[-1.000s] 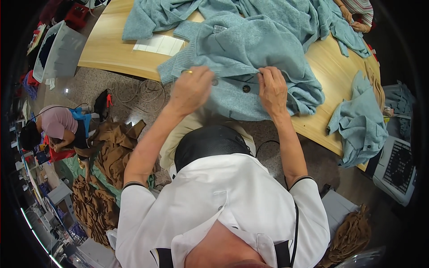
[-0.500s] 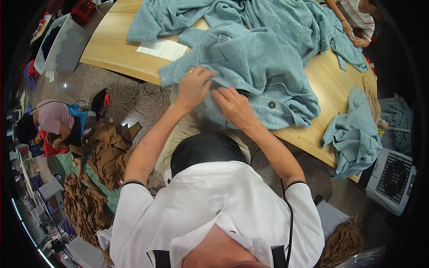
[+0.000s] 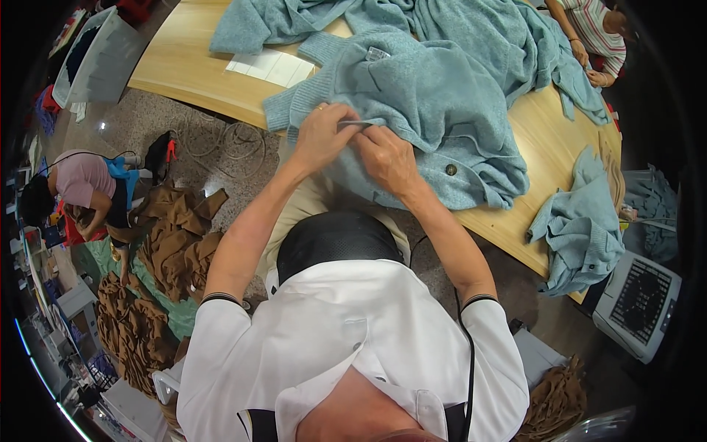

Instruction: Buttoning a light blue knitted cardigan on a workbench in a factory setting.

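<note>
A light blue-green knitted cardigan (image 3: 449,96) lies bunched at the near edge of the wooden table, part of it hanging over toward my lap. My left hand (image 3: 324,138) pinches a thin fold of its edge between thumb and fingers. Close beside it, my right hand (image 3: 386,156) grips the same edge, its fingers curled and the fingertips partly hidden. The fold runs between both hands. To the right of my right hand, a dark round button (image 3: 451,169) shows on the cardigan. A small pale label (image 3: 377,54) sits farther up on the knit.
More blue-green knitwear (image 3: 272,22) covers the table's far side, and another cardigan (image 3: 582,228) hangs over its right edge. White cards (image 3: 271,71) lie on the wood (image 3: 184,66). A co-worker (image 3: 600,37) handles knitwear at far right; another person (image 3: 85,184) bends over brown garments (image 3: 136,317) at left.
My hands have come together, and the right hand's fingers have closed on the cardigan edge beside the left. The fold between them is now raised.
</note>
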The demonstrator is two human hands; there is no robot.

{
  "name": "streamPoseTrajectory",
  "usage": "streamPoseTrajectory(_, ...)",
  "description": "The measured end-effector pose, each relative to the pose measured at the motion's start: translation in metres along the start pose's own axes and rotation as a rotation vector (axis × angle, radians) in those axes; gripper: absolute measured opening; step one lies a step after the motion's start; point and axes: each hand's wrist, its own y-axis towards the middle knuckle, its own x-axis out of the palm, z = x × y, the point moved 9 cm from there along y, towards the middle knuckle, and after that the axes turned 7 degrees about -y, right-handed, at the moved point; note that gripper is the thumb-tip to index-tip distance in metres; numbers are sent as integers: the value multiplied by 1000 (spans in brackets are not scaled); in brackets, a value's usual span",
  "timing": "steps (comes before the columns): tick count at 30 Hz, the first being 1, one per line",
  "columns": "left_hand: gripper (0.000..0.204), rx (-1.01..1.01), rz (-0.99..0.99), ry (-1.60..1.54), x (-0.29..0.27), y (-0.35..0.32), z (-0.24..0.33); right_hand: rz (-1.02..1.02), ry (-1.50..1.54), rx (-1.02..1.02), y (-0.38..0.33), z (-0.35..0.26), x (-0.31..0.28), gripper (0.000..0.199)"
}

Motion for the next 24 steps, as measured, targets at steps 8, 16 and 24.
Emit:
streamPoseTrajectory(8, 20, -9, -152, -91, 6, 0, -10, 302, 40, -128, -10, -6, -27, 21)
streamPoseTrajectory(16, 25, -50, -268, -129, 8, 2, -9, 281, 10, -145, -12, -8, -27, 26)
streamPoseTrajectory(24, 25, -68, -309, -161, 7, 4, -6, 280, -50, -152, -5, -10, -29, 22)
